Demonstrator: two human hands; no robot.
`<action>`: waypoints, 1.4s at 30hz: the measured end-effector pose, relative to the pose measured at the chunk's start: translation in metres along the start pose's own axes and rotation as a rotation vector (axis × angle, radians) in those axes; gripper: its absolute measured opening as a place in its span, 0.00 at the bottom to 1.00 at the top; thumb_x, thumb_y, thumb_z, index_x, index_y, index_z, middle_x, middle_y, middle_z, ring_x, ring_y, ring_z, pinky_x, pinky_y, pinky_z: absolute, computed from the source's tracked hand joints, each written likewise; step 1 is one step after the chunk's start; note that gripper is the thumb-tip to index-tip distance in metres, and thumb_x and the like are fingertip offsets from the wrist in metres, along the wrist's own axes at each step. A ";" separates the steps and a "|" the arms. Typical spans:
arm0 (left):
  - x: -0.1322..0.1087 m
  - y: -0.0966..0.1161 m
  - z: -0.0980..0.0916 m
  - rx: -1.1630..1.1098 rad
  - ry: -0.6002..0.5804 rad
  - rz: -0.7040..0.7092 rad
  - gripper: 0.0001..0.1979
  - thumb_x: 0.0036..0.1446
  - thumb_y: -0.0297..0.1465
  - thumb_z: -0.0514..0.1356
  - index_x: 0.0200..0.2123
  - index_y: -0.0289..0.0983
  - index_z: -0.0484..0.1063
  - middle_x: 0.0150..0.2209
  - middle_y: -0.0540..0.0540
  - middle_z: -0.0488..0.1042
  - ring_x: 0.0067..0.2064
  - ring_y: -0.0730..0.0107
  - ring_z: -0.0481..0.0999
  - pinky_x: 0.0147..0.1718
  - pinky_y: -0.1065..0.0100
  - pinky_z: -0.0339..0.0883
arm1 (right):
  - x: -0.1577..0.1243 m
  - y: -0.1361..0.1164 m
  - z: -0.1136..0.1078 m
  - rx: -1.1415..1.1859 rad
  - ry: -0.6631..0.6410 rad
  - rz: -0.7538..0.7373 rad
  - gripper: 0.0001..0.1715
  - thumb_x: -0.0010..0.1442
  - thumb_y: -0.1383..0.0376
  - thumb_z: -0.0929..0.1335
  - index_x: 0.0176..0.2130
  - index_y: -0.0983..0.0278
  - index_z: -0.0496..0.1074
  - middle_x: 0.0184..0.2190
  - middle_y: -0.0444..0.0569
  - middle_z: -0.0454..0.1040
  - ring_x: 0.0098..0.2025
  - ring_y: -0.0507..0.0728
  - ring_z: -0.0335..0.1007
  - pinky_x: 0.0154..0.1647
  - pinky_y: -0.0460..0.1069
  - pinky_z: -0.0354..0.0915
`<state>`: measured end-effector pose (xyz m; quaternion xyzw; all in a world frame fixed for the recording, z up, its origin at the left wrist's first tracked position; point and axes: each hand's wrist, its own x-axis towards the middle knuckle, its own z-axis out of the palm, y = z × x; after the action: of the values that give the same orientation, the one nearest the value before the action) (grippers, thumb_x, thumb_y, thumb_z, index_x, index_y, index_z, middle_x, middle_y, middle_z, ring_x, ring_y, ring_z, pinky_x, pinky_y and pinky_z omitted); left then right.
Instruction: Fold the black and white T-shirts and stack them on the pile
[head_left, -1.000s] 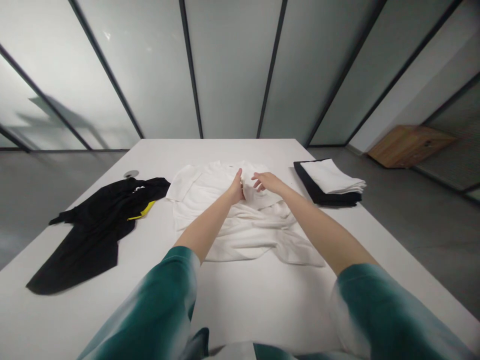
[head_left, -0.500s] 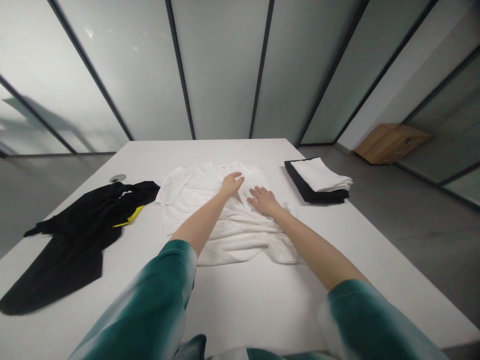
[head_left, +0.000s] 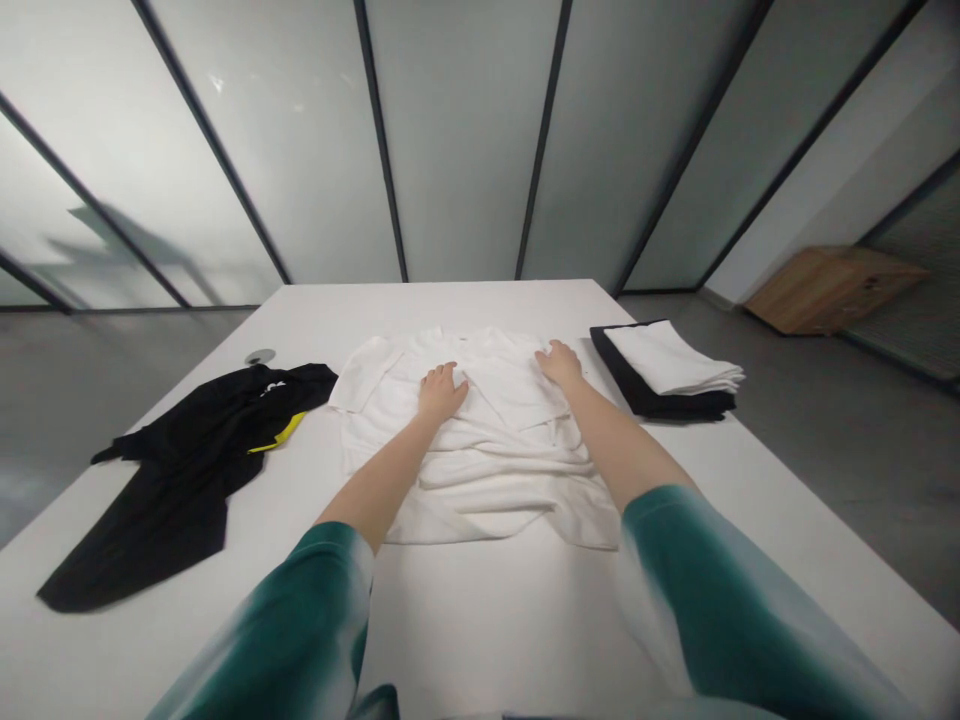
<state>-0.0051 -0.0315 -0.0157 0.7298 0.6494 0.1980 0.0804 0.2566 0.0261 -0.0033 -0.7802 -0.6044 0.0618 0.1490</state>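
Note:
A white T-shirt [head_left: 487, 460] lies spread on the table, with its collar at the far side and creases across its lower half. My left hand [head_left: 442, 393] rests on the middle of the shirt, its fingers apart. Over at the shirt's right shoulder, my right hand [head_left: 561, 364] touches the cloth near its outer edge, the thumb and fingers spread. Neither hand shows cloth pinched between its fingers.
On the left of the white table [head_left: 480, 610] lies a crumpled black garment [head_left: 180, 460] with a yellow piece [head_left: 279, 436] beside it. A folded stack of white cloth [head_left: 667, 358] on black cloth [head_left: 675, 407] sits at the right. A wooden cabinet [head_left: 825, 290] stands beyond.
My right hand has moved right and away from me, from the shirt's middle to its right shoulder. My left hand has drawn back slightly to the left. The shirt's right side lies flatter.

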 end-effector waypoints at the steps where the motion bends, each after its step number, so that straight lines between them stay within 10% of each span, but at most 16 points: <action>1: -0.002 -0.001 0.001 -0.012 0.001 0.005 0.24 0.63 0.38 0.54 0.60 0.38 0.63 0.57 0.39 0.72 0.59 0.56 0.68 0.57 0.58 0.59 | 0.004 -0.002 0.003 0.006 0.014 0.007 0.32 0.65 0.54 0.62 0.61 0.71 0.64 0.57 0.64 0.70 0.58 0.67 0.66 0.56 0.57 0.63; 8: -0.005 0.000 0.002 -0.054 -0.006 0.005 0.21 0.62 0.36 0.55 0.57 0.40 0.65 0.53 0.41 0.74 0.56 0.58 0.70 0.55 0.59 0.60 | 0.025 -0.009 0.005 0.037 0.014 0.043 0.19 0.63 0.64 0.62 0.47 0.66 0.77 0.47 0.61 0.77 0.51 0.63 0.72 0.50 0.54 0.65; 14: -0.005 0.000 0.003 -0.034 -0.013 0.007 0.20 0.63 0.38 0.54 0.57 0.40 0.65 0.54 0.41 0.73 0.57 0.57 0.69 0.56 0.58 0.60 | 0.028 0.003 -0.007 0.095 0.113 0.133 0.29 0.67 0.62 0.58 0.60 0.76 0.66 0.55 0.70 0.71 0.58 0.67 0.67 0.55 0.58 0.63; 23: -0.004 0.001 0.002 0.093 -0.061 0.086 0.18 0.64 0.39 0.52 0.52 0.41 0.72 0.55 0.40 0.71 0.57 0.55 0.69 0.56 0.57 0.61 | -0.057 0.010 0.001 -0.197 -0.094 -0.401 0.34 0.67 0.51 0.58 0.65 0.64 0.61 0.68 0.60 0.56 0.69 0.69 0.50 0.66 0.64 0.49; 30: -0.013 -0.018 -0.015 0.183 -0.266 0.229 0.30 0.64 0.45 0.51 0.65 0.39 0.60 0.70 0.39 0.55 0.70 0.55 0.53 0.65 0.57 0.47 | -0.069 0.039 -0.009 -0.320 -0.229 -0.273 0.36 0.69 0.51 0.55 0.68 0.64 0.55 0.71 0.59 0.49 0.71 0.68 0.43 0.68 0.65 0.44; 42: -0.033 -0.059 -0.030 0.267 -0.157 -0.010 0.32 0.65 0.47 0.48 0.66 0.38 0.59 0.70 0.36 0.53 0.70 0.49 0.51 0.65 0.51 0.47 | -0.113 -0.012 0.017 -0.217 -0.181 -0.433 0.35 0.68 0.50 0.57 0.68 0.62 0.57 0.70 0.58 0.52 0.71 0.67 0.46 0.68 0.61 0.48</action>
<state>-0.0737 -0.0600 -0.0169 0.7440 0.6653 0.0519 0.0342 0.2114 -0.0771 -0.0251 -0.6355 -0.7712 0.0327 0.0193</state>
